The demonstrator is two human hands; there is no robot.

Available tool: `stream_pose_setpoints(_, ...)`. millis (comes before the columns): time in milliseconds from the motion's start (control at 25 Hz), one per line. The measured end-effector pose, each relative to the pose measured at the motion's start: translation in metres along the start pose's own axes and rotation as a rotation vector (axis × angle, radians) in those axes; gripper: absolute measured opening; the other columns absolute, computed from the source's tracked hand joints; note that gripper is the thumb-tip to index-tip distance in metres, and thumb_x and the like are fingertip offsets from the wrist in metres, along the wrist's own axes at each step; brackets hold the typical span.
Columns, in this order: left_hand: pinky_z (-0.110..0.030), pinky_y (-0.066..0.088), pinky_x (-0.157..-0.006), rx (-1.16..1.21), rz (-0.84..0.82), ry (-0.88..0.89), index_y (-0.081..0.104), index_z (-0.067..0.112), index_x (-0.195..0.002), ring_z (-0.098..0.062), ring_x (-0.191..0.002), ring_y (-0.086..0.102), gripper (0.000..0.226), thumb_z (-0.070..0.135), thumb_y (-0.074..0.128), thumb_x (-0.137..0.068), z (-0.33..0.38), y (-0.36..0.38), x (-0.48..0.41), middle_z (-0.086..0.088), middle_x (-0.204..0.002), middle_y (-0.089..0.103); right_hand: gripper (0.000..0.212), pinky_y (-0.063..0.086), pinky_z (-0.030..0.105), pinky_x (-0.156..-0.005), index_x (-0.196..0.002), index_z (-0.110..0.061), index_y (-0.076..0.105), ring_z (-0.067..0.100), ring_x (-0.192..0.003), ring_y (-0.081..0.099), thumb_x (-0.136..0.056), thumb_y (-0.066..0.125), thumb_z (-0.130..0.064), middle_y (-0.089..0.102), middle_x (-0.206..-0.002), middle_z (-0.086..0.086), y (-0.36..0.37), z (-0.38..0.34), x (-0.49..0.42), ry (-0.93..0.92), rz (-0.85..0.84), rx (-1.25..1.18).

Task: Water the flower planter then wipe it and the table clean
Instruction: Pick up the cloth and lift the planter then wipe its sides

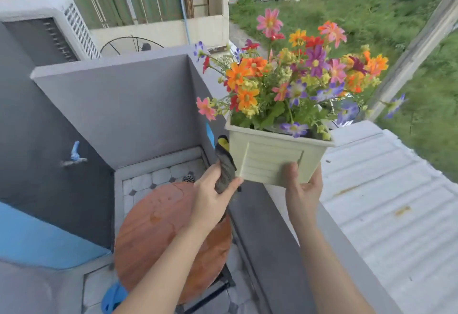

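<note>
1. the right hand (303, 189) holds the pale green flower planter (272, 162) from below, fingers wrapped up its front wall and thumb on the slatted face, lifting it clear of the round wooden surface (158, 234) and up over the grey balcony ledge (267, 239).
2. the left hand (213, 189) is closed round a dark, bunched cloth (226, 165) with a yellow patch at its top, and the cloth is pressed against the planter's left side wall.
3. judging by that contact, the wiping of the planter is the step in hand; whether the other walls and the underside are already clean cannot be told.
4. the watering looks done: wet patches and a small puddle shine on the surface, and no watering can or hose is in either hand. a blue tap (74, 155) sits on the grey wall to the left.
5. still to do, as it appears: finish the planter, set it down, and wipe the wet surface dry.
</note>
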State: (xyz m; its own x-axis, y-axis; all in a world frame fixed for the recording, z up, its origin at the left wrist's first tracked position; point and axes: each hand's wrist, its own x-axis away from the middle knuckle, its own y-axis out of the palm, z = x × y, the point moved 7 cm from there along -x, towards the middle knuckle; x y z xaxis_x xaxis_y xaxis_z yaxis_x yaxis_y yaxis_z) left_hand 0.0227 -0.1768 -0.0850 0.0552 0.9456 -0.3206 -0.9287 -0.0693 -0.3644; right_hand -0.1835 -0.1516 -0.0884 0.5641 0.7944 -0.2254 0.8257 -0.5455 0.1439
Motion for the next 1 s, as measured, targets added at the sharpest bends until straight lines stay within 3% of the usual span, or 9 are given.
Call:
stream_pose_setpoints(120, 0.001, 0.036, -0.077, 0.009, -0.003, -0.028, 0.065, 0.002, -0.105, 0.024, -0.086, 0.049, 0.027, 0.016, 0.071, -0.083, -0.021, 0.016, -0.001, 0.026, -0.091, 0.053, 0.047, 0.046, 0.015, -0.088, -0.121, -0.024, 0.054, -0.002, -0.102, 0.058, -0.078, 0.059, -0.043, 0.063, -0.110, -0.013, -0.003, 0.026, -0.004, 0.002, 0.013, 0.004)
stream_pose_setpoints(280, -0.002, 0.037, -0.079, 0.030, 0.026, -0.036, 0.065, 0.008, -0.110, 0.021, -0.090, 0.053, 0.029, 0.019, 0.071, -0.083, -0.033, 0.022, -0.003, 0.012, -0.098, 0.065, 0.048, 0.045, 0.014, -0.089, -0.124, -0.027, 0.052, -0.004, -0.106, 0.057, -0.078, 0.057, -0.041, 0.062, -0.116, -0.009, -0.001, 0.040, -0.007, -0.021, 0.055, 0.042)
stream_pose_setpoints(440, -0.008, 0.041, -0.084, 0.077, -0.019, -0.052, 0.064, 0.011, -0.111, 0.014, -0.094, 0.054, 0.030, 0.026, 0.067, -0.085, -0.037, 0.027, -0.010, 0.013, -0.099, 0.063, 0.085, 0.037, 0.049, -0.109, -0.145, -0.014, 0.037, 0.023, -0.134, 0.045, -0.080, 0.053, -0.067, 0.050, -0.143, 0.011, -0.008, 0.054, -0.016, 0.012, 0.148, 0.269)
stream_pose_setpoints(560, -0.009, 0.041, -0.083, 0.086, -0.033, -0.072, 0.064, 0.012, -0.111, 0.012, -0.093, 0.054, 0.031, 0.028, 0.066, -0.085, -0.040, 0.028, -0.009, 0.011, -0.098, 0.062, 0.095, 0.036, 0.051, -0.108, -0.145, -0.017, 0.036, 0.025, -0.135, 0.043, -0.075, 0.038, -0.082, 0.047, -0.146, 0.012, -0.011, 0.050, -0.012, -0.004, 0.170, 0.401)
stream_pose_setpoints(680, -0.006, 0.040, -0.081, 0.083, -0.018, -0.075, 0.065, 0.009, -0.108, 0.015, -0.090, 0.053, 0.028, 0.024, 0.068, -0.085, -0.041, 0.025, -0.004, 0.012, -0.096, 0.061, 0.082, 0.040, 0.051, -0.104, -0.142, -0.023, 0.038, 0.027, -0.131, 0.046, -0.079, 0.040, -0.075, 0.047, -0.144, 0.014, -0.012, 0.050, -0.006, 0.009, 0.153, 0.466)
stream_pose_setpoints(760, -0.006, 0.040, -0.080, 0.069, -0.015, -0.079, 0.065, 0.009, -0.107, 0.014, -0.088, 0.053, 0.026, 0.023, 0.068, -0.085, -0.043, 0.024, -0.001, 0.005, -0.096, 0.063, 0.072, 0.053, 0.050, -0.089, -0.134, -0.025, 0.047, 0.013, -0.109, 0.062, -0.076, 0.046, -0.069, 0.063, -0.121, 0.003, -0.012, 0.056, 0.000, 0.083, 0.131, 0.391)
stream_pose_setpoints(840, -0.007, 0.041, -0.080, 0.053, -0.030, -0.103, 0.065, 0.010, -0.107, 0.012, -0.087, 0.053, 0.028, 0.027, 0.066, -0.085, -0.048, 0.025, 0.003, 0.001, -0.098, 0.064, 0.056, 0.060, 0.034, -0.066, -0.115, -0.031, 0.056, 0.002, -0.084, 0.064, -0.071, 0.053, -0.065, 0.063, -0.099, -0.009, -0.010, 0.063, 0.006, 0.151, 0.086, 0.259)
stream_pose_setpoints(920, -0.008, 0.041, -0.081, 0.048, -0.053, -0.128, 0.064, 0.012, -0.111, 0.016, -0.089, 0.051, 0.030, 0.029, 0.065, -0.086, -0.046, 0.025, 0.006, 0.004, -0.101, 0.063, 0.039, 0.055, 0.020, -0.057, -0.098, -0.036, 0.056, 0.007, -0.083, 0.061, -0.068, 0.054, -0.061, 0.059, -0.096, -0.008, -0.008, 0.065, 0.009, 0.170, 0.068, 0.188)
stream_pose_setpoints(1000, -0.003, 0.038, -0.082, 0.063, -0.099, -0.168, 0.059, 0.018, -0.121, 0.028, -0.092, 0.045, 0.034, 0.023, 0.065, -0.088, -0.041, 0.023, 0.009, 0.017, -0.108, 0.058, 0.034, 0.053, 0.017, -0.055, -0.094, -0.037, 0.055, 0.008, -0.083, 0.060, -0.068, 0.054, -0.059, 0.058, -0.095, -0.008, -0.008, 0.062, 0.010, 0.153, 0.081, 0.174)
